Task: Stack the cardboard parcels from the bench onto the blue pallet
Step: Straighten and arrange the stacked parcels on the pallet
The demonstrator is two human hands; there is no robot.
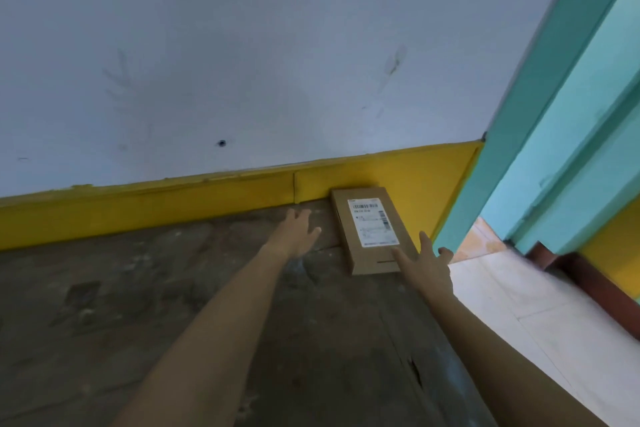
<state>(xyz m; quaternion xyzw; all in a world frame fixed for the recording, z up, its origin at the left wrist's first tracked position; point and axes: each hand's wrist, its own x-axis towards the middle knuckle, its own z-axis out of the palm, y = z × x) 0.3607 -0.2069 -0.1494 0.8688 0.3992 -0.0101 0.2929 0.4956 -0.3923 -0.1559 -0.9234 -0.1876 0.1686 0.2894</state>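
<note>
Dark worn wood of the bench [173, 288] runs under both your forearms, w/ pale floor tiles [519, 308] off its R edge. Further out, both hands are spread-fingered & well apart, holding nothing: your left hand [298, 234] sits just L of the cardboard parcel [372, 230], your right hand [425, 265] is at its near R corner, index finger over the edge, can't tell if it touches. Parcel lies flat, white label [371, 215] up, far end against the yellow band [156, 204] below the pale wall [242, 45], teal door frame [540, 114] to the R.
</note>
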